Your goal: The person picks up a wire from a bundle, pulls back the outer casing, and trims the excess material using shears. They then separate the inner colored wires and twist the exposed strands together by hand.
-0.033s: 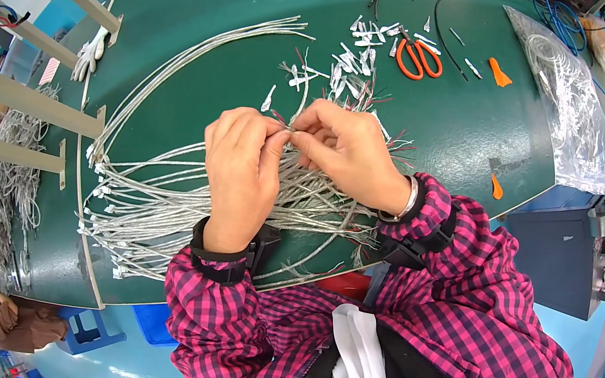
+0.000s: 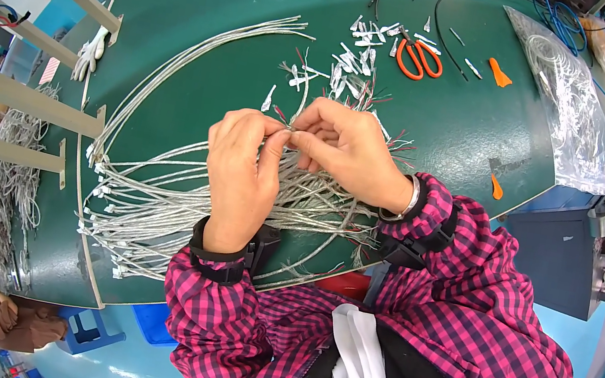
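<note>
Between the left hand [image 2: 243, 166] and the right hand [image 2: 351, 153], both pinching, a thin grey wire [image 2: 303, 97] seems to be held by its end. Its long way points ahead of them, and both hands are just as near.

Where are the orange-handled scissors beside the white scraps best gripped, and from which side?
Probably by the orange loops, the right hand coming from the near side: the loops are open rings pointing toward the person, while the metal end points away, beside white scraps.
</note>
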### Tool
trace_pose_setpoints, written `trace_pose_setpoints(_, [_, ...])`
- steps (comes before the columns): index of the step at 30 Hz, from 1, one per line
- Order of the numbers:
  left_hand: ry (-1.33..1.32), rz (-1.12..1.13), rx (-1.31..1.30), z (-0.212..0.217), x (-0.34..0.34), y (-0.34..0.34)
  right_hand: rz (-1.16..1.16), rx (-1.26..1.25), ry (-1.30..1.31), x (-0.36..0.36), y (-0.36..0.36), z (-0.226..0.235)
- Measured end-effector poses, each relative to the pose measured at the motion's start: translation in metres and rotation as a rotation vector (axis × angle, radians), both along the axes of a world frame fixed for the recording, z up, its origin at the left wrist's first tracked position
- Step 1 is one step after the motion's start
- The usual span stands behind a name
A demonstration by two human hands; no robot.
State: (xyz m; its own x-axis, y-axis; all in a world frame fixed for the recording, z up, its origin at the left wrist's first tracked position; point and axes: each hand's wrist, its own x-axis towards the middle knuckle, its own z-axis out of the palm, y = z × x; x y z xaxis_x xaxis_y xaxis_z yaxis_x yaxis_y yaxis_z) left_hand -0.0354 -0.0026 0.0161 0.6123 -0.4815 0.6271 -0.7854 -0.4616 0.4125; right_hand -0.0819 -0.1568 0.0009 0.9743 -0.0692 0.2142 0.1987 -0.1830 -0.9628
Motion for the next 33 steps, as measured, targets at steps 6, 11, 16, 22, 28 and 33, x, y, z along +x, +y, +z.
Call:
trace_pose_setpoints(6, [0.618,-0.057,-0.14,-0.001,-0.001,0.004,0.112,0.314,0.192,0.001,-0.004,0.006])
trace_pose_setpoints(11, [0.859,-0.122,-0.274,0.003,0.0,0.005,0.067,0.254,0.176,-0.002,-0.002,0.006])
trace_pose_setpoints(16, [0.634,-0.194,-0.378,-0.001,0.003,0.002,-0.006,0.067,0.026,-0.004,0.003,-0.001])
trace_pose_setpoints(22, [0.501,-0.186,-0.338,-0.008,0.006,0.004,-0.121,-0.159,-0.246,-0.002,0.007,-0.007])
trace_pose_setpoints(28, [0.443,-0.157,-0.324,-0.005,0.004,0.001,-0.166,-0.271,-0.297,-0.002,0.007,-0.009])
trace_pose_setpoints(33, [0.441,-0.12,-0.331,-0.007,0.003,0.001,-0.215,-0.413,-0.396,0.0,0.009,-0.013])
